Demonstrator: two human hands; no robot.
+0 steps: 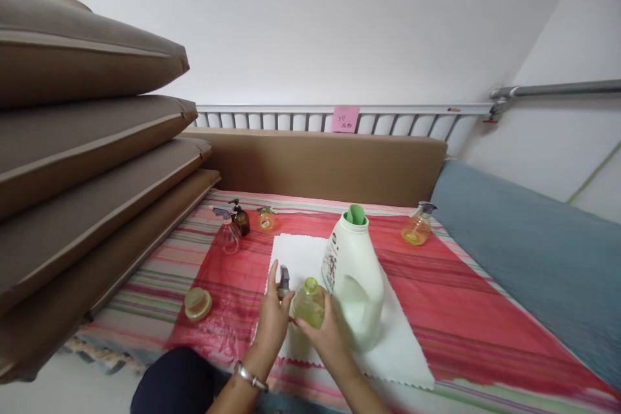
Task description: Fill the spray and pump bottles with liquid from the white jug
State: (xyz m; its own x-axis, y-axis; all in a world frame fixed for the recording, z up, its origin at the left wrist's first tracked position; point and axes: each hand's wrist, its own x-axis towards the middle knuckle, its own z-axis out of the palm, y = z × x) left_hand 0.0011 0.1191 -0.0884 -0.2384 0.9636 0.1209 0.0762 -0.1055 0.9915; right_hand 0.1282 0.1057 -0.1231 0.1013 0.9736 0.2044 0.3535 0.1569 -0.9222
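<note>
Red translucent sheeting spreads over striped fabric as a person's right hand closes around a translucent yellow-green bottle, its round mouth uncovered, between both hands above a white scalloped-edged cloth; just beside it, the partly curled left hand holds a dark-grey trigger spray head

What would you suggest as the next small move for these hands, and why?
Probably set the spray head down on the white cloth: it occupies the left hand, while the right hand holds the open bottle beside the jug.
</note>
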